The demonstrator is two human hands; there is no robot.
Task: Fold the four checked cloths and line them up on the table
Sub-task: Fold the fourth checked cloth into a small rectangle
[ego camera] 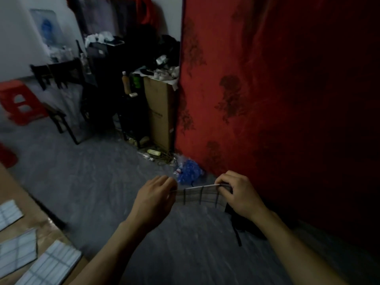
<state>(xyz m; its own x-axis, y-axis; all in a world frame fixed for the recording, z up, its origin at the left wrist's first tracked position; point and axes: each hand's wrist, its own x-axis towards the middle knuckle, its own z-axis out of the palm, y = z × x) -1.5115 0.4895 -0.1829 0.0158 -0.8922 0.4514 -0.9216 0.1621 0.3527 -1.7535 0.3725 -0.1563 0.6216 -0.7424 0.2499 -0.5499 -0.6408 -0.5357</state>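
Three folded cloths (pixel 49 264) lined along table (pixel 24 194) right edge; fourth cloth (pixel 200 195) mid-air, pinched by left hand (pixel 156 200) and right hand (pixel 238 194), not placed yet.

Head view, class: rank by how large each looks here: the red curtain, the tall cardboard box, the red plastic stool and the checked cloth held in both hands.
1. red curtain, by far the largest.
2. cardboard box.
3. red plastic stool and checked cloth: these look alike in area, and the cloth is far nearer the camera, so I leave them unranked.
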